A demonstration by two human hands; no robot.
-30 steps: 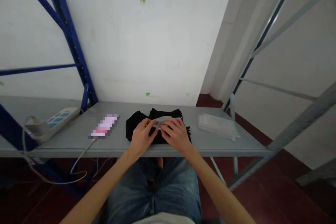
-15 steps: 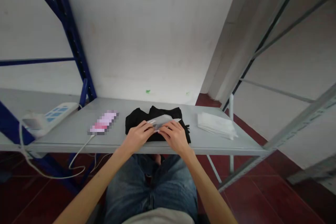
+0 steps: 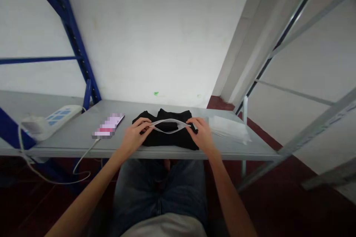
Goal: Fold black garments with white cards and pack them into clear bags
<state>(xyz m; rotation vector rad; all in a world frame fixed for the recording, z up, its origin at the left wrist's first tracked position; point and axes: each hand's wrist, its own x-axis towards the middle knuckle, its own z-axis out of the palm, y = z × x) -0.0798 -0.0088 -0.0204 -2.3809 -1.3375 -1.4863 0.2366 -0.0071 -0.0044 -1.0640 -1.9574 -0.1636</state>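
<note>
My left hand [image 3: 135, 134] and my right hand [image 3: 202, 133] pinch the two ends of the mouth of a thin whitish plastic bag [image 3: 170, 120]. Spread between them, the mouth forms a pointed oval, and black shows through it. Below and around the bag lies folded black cloth [image 3: 169, 141], perhaps a garment, close to the front edge of the shelf. How far the bag's body extends is hard to make out against the black.
A stack of thin white bags or sheets [image 3: 229, 129] rests on the grey shelf [image 3: 133, 105], right of my right hand. To the left are a phone [image 3: 109, 126] on a white cable [image 3: 86, 155] and a power strip [image 3: 59, 118]. A blue post [image 3: 79, 50] and a wall stand behind.
My hands have moved apart, left and right, and the bag's mouth has opened wide between them. Before, they were close together at a crumpled bag edge. The view has shifted slightly.
</note>
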